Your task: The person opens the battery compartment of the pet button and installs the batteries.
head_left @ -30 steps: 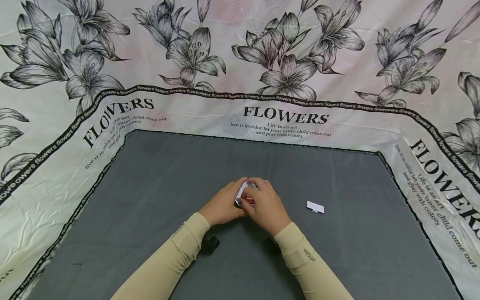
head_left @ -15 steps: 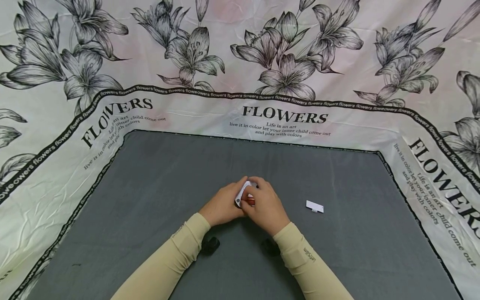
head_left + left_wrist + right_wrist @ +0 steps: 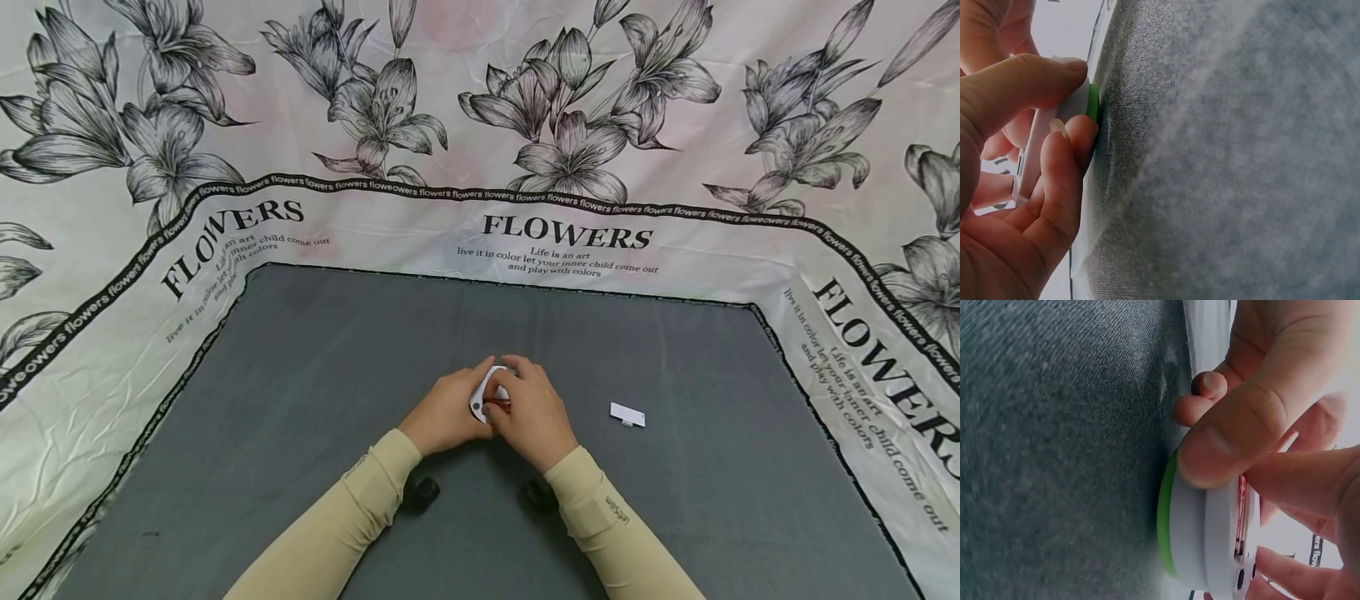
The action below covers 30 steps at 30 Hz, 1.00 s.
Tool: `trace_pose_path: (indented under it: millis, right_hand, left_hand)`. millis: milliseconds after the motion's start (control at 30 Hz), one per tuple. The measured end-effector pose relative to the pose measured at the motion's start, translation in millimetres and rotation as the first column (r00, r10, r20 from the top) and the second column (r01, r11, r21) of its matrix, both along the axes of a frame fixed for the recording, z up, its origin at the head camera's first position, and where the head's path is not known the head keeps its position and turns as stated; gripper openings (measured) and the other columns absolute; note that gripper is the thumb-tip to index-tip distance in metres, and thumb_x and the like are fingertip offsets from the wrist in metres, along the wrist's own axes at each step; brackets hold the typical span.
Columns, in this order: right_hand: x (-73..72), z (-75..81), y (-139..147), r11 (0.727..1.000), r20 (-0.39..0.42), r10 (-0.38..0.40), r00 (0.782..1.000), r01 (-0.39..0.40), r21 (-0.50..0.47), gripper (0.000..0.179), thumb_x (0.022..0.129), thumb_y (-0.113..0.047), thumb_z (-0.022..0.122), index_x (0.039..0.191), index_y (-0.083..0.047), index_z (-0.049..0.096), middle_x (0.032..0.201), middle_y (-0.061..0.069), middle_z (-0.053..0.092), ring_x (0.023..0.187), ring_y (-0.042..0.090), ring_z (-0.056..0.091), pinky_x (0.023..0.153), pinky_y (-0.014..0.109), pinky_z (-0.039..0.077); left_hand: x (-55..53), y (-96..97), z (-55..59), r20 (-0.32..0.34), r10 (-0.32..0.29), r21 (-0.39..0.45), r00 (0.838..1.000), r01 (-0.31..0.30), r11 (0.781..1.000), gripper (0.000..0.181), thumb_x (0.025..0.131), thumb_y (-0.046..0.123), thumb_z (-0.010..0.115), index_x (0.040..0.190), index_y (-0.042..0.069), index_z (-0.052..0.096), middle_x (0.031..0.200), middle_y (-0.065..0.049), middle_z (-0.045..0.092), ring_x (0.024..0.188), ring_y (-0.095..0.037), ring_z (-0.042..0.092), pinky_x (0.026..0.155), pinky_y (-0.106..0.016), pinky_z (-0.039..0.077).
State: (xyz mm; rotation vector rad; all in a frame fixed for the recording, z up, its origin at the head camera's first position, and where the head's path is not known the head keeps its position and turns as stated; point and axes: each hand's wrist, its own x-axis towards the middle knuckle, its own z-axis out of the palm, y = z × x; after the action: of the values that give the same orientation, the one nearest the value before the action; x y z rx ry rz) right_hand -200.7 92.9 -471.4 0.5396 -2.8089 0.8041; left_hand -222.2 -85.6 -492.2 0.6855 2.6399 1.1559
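A round white battery-powered device with a green rim [image 3: 1188, 525] is held on edge between both hands, low over the grey cloth. My left hand [image 3: 447, 414] grips it, thumb on one side and curled fingers on the other, as the left wrist view of the white casing [image 3: 1035, 147] shows. My right hand [image 3: 538, 417] curls around the right side, its thumb and index finger bent in at the red battery [image 3: 1240, 519] in the back. In the head view, the right fingers hide much of the device.
A small white rectangular cover with a tab [image 3: 627, 415] lies to the right of the hands. A dark object [image 3: 422, 496] shows by the left wrist, another dark object [image 3: 538, 497] by the right wrist. The grey cloth [image 3: 360, 333] has a white flower-printed border.
The device has tilted slightly in the hands, showing more of its white back, and less of the red battery shows. Both hands stay in nearly the same place.
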Motion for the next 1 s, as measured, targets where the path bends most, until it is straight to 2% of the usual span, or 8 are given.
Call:
trace_pose_path:
  millis: [100,267,367,467,567,667,867,1000]
  right_hand:
    - [0.5,-1.8,1.6,1.0,0.011,-0.002,1.0,0.002,-0.001,0.015,0.094,-0.019,0.086,0.094,-0.02,0.071,0.15,0.019,0.062,0.125,0.039,0.066,0.08,0.05,0.059]
    - [0.6,-5.0,6.9,0.999,0.048,0.028,0.998,-0.027,-0.019,0.014,0.096,-0.021,0.085,0.099,-0.018,0.071,0.153,0.02,0.06,0.096,0.03,0.072,0.074,0.039,0.055]
    - [-0.9,-4.4,10.8,0.999,0.058,0.044,0.997,-0.042,-0.035,0.014,0.097,-0.021,0.084,0.1,-0.017,0.071,0.155,0.019,0.06,0.094,0.029,0.074,0.072,0.036,0.055]
    - [-2.4,-1.3,15.7,0.998,0.054,0.05,0.997,-0.048,-0.038,0.014,0.098,-0.024,0.083,0.102,-0.018,0.071,0.155,0.02,0.06,0.107,0.035,0.075,0.077,0.041,0.058]
    - [-1.3,2.9,27.0,0.999,0.054,0.038,0.998,-0.037,-0.027,0.015,0.098,-0.027,0.082,0.107,-0.019,0.073,0.153,0.021,0.061,0.122,0.039,0.072,0.089,0.05,0.061]
    - [1.3,6.5,45.6,1.0,0.046,0.007,0.999,-0.007,0.004,0.022,0.099,-0.029,0.081,0.118,-0.019,0.076,0.151,0.019,0.063,0.133,0.039,0.067,0.102,0.057,0.058]
    - [6.6,8.1,97.5,0.995,0.025,-0.079,0.997,0.077,0.066,0.039,0.1,-0.032,0.08,0.137,-0.02,0.073,0.145,0.009,0.07,0.133,0.035,0.066,0.108,0.057,0.054]
    - [11.2,2.9,132.4,0.982,0.032,-0.158,0.987,0.153,0.11,0.038,0.099,-0.027,0.082,0.134,-0.017,0.073,0.138,0.01,0.073,0.123,0.035,0.068,0.099,0.056,0.057]
  left_hand:
    - [1.0,-0.3,-2.0,-0.002,0.003,0.008,1.0,-0.003,1.0,0.101,0.088,0.02,0.088,0.171,0.01,0.032,0.149,-0.014,0.063,0.109,-0.02,0.063,0.087,-0.035,0.054]
    - [1.0,-2.1,-7.3,0.022,0.014,0.032,1.0,-0.015,0.999,0.101,0.089,0.024,0.088,0.172,0.011,0.031,0.156,-0.013,0.058,0.115,-0.021,0.063,0.092,-0.038,0.055]
    - [-0.7,-2.5,-8.8,0.035,0.018,0.042,0.999,-0.02,0.999,0.101,0.089,0.028,0.089,0.172,0.012,0.032,0.155,-0.012,0.059,0.113,-0.021,0.063,0.092,-0.039,0.055]
    - [-3.2,-1.8,-8.6,0.037,0.017,0.049,0.999,-0.018,0.999,0.102,0.089,0.032,0.089,0.171,0.013,0.033,0.156,-0.011,0.059,0.117,-0.021,0.063,0.095,-0.04,0.055]
    - [-4.8,3.0,-8.3,0.039,0.013,0.063,0.999,-0.015,0.998,0.102,0.089,0.035,0.09,0.171,0.013,0.034,0.156,-0.011,0.059,0.122,-0.023,0.064,0.1,-0.043,0.055]
    - [-4.5,8.5,-7.4,0.047,0.016,0.072,0.999,-0.019,0.997,0.102,0.089,0.035,0.091,0.17,0.013,0.035,0.155,-0.012,0.059,0.126,-0.024,0.063,0.104,-0.046,0.055]
    - [-1.3,10.9,-5.3,0.072,0.046,0.079,0.996,-0.052,0.996,0.104,0.085,0.034,0.095,0.17,0.017,0.037,0.158,-0.011,0.057,0.134,-0.025,0.06,0.11,-0.05,0.051]
    - [1.6,6.6,-5.8,0.084,0.063,0.072,0.994,-0.07,0.995,0.105,0.085,0.034,0.095,0.17,0.018,0.037,0.161,-0.011,0.054,0.142,-0.028,0.057,0.114,-0.052,0.049]
